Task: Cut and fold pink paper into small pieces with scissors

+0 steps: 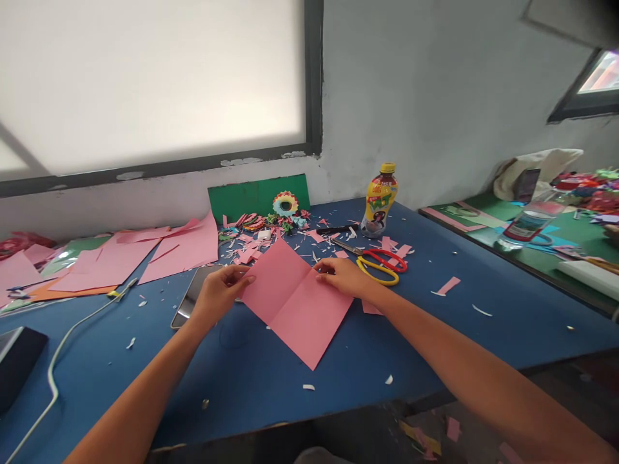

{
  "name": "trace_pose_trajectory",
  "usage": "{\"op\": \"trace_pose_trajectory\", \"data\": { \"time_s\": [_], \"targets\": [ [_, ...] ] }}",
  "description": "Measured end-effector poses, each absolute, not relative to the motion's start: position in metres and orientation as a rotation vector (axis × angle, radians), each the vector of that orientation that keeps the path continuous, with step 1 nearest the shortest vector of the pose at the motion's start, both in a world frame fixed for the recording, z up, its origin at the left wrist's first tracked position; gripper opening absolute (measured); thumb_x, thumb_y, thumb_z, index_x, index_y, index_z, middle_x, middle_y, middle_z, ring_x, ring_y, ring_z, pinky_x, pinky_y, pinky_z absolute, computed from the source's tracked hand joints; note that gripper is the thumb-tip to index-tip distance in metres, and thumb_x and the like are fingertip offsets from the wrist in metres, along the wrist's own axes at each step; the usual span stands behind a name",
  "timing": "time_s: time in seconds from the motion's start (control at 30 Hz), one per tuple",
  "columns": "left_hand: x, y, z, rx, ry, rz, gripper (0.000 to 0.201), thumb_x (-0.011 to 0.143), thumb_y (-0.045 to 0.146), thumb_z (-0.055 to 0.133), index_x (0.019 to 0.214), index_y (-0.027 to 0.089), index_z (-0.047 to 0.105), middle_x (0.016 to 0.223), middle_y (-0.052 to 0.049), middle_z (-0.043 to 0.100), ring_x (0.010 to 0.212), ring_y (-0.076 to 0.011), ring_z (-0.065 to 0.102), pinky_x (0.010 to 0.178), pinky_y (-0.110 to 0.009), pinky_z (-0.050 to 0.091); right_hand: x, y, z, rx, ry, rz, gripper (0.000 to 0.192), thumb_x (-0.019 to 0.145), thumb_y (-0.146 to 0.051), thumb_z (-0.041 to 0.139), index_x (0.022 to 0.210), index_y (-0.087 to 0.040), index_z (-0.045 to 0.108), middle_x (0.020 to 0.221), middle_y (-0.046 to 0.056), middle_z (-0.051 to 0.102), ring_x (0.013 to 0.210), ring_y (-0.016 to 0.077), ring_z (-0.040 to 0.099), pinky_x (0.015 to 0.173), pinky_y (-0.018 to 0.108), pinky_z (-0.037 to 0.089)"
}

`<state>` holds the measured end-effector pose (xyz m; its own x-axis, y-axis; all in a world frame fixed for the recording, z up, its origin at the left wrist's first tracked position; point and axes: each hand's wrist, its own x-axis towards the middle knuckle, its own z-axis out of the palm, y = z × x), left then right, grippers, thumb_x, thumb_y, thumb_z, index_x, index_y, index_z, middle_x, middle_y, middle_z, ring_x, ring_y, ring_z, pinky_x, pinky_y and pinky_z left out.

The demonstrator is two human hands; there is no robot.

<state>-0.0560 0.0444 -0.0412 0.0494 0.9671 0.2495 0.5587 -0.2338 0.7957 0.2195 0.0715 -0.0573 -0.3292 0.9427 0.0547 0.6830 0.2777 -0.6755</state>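
A sheet of pink paper [309, 316] with a crease across its middle is held up over the blue table, one corner toward me. My left hand [223, 289] pinches its left corner between thumb and fingers. On the upper right edge, near the crease, my right hand [341, 276] grips the same sheet. Scissors [382, 263] with one red and one yellow handle lie just beyond my right hand, blades pointing left. A smartphone [196, 293] lies flat, partly behind my left hand.
Paper scraps and a ring-shaped paper craft [285, 203] lie by a green board [256, 196]. A yellow-capped bottle [380, 201] stands at the back. Pink sheets [109, 261] and a white cable [60, 354] lie left. Another table [476, 225] at right holds a clear bottle [525, 225].
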Motion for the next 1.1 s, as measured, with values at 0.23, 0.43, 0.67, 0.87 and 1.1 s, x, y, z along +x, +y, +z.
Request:
{"op": "trace_pose_trajectory", "data": {
  "time_s": [0.23,0.43,0.67,0.87,1.1],
  "targets": [
    [-0.0583,0.0473,-0.0481,1.921,1.522,0.956,0.039,0.069,0.048,0.061,0.092,0.017,0.065,0.062,0.001,0.058,0.054,-0.0121,0.05,0.049,-0.022,0.037,0.2217,0.0743,-0.0624,-1.488,-2.184,0.636,0.021,0.075,-0.022,0.056,0.094,-0.023,0.065,0.086,0.002,0.066,0.077,0.0168,0.058,0.066,0.026,0.039],
    [-0.0585,0.0459,-0.0477,1.981,1.556,0.853,0.035,0.07,0.048,0.06,0.085,0.017,0.063,0.066,-0.002,0.065,0.057,-0.015,0.056,0.052,-0.024,0.04,0.2228,0.0751,-0.0646,-1.506,-2.225,0.59,0.023,0.075,-0.021,0.055,0.096,-0.022,0.065,0.089,0.004,0.067,0.079,0.0181,0.059,0.066,0.027,0.039],
    [-0.0557,0.0436,-0.0475,2.092,1.526,0.747,0.028,0.074,0.046,0.056,0.068,0.018,0.056,0.064,0.0,0.061,0.057,-0.0132,0.054,0.05,-0.022,0.038,0.2229,0.0751,-0.0637,-1.516,-2.264,0.563,0.023,0.077,-0.022,0.054,0.097,-0.021,0.065,0.092,0.005,0.067,0.081,0.0193,0.059,0.066,0.028,0.039],
    [-0.0548,0.0423,-0.0457,2.175,1.52,0.723,0.028,0.077,0.045,0.053,0.072,0.019,0.058,0.088,-0.005,0.065,0.077,-0.0183,0.058,0.065,-0.028,0.045,0.2229,0.0747,-0.0626,-1.506,-2.281,0.546,0.021,0.078,-0.021,0.053,0.096,-0.021,0.066,0.095,0.005,0.068,0.085,0.0206,0.059,0.069,0.029,0.04],
    [-0.0517,0.0406,-0.0448,2.258,1.39,0.645,0.028,0.076,0.046,0.056,0.084,0.02,0.061,0.116,-0.009,0.057,0.107,-0.0257,0.052,0.08,-0.034,0.046,0.2207,0.0721,-0.0614,-1.419,-2.308,0.56,0.021,0.078,-0.014,0.054,0.095,-0.019,0.066,0.099,0.005,0.068,0.092,0.0196,0.06,0.077,0.028,0.043]
  ]
}}
